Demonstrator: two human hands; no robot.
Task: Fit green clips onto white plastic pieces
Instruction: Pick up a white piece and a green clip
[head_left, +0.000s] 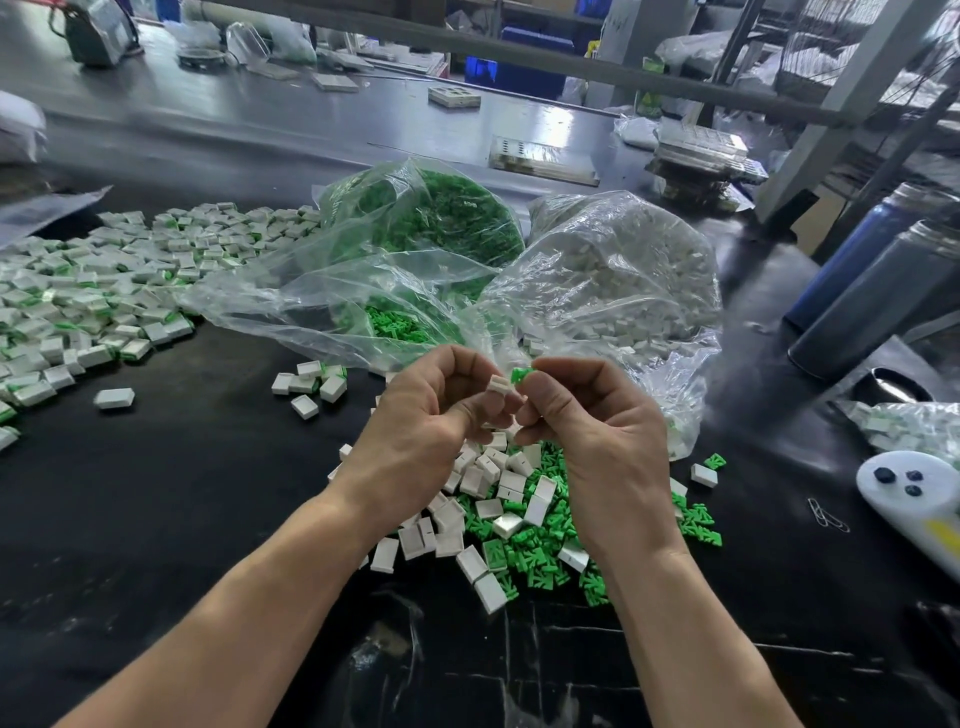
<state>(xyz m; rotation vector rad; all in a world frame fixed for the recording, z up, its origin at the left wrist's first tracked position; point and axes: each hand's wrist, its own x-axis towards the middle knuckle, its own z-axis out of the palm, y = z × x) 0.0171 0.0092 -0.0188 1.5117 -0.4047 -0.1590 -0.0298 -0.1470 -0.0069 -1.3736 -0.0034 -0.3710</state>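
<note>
Left hand (431, 410) pinches a white piece (500, 387) at its fingertips, fingers curled round it, and right hand (582, 410) pinches a green clip (521, 375) the same way. Both are raised above the black table (156, 519), and the clip sits just beside the upper right corner of the piece, close enough that I cannot tell whether they touch. By my reading this is the lining-up step, with the clip not yet seated. The next move likely calls for turning the clip to meet the piece's slot (hidden here by the fingers) and pressing it straight in.

Directly below the hands lies a loose heap of white pieces (488, 499) mixed with green clips (540, 551). Behind them slump two clear bags, a bag of clips (431, 223) and a bag of white pieces (613, 270). Far left spreads a big pile of finished pieces (104, 291), white showing green at the edges.
</note>
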